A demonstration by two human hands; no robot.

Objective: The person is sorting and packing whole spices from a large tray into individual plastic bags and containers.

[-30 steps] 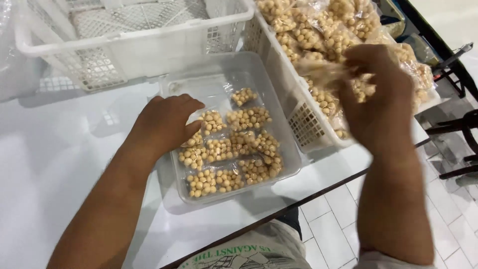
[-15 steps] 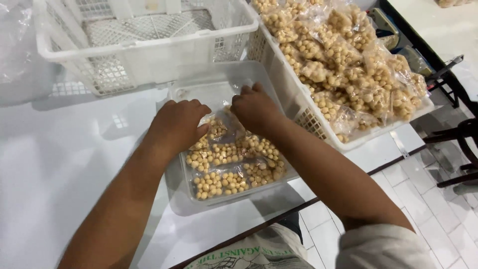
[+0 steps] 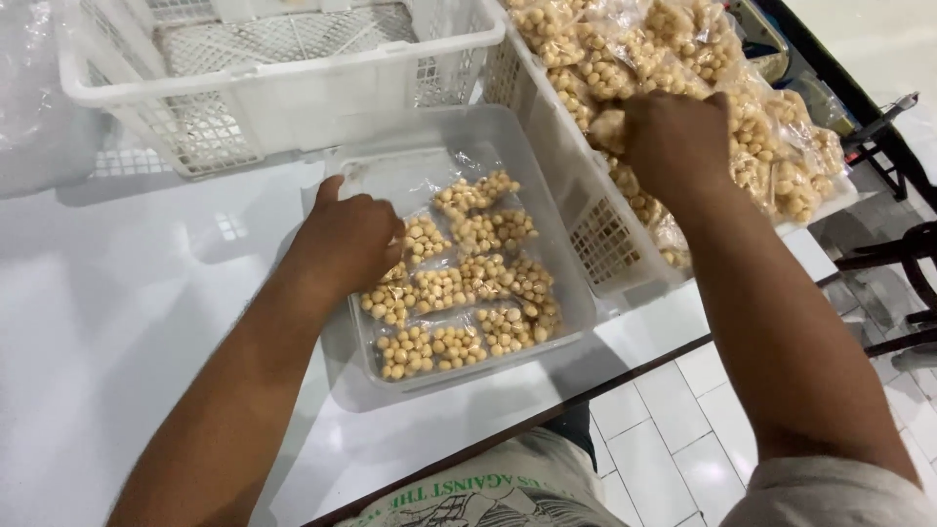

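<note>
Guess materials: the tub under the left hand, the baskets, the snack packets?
Tub: looks like translucent frosted plastic; the white table shows through its walls. Baskets: white moulded plastic, lattice sides, slight gloss. Snack packets: thin clear film, probably plastic, with glare and wrinkles over the pale round pieces. Left hand rests on them.

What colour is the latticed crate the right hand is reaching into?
White; the crate shows best in the head view, packed with clear bags of pale tan balls, under the right hand.
</note>
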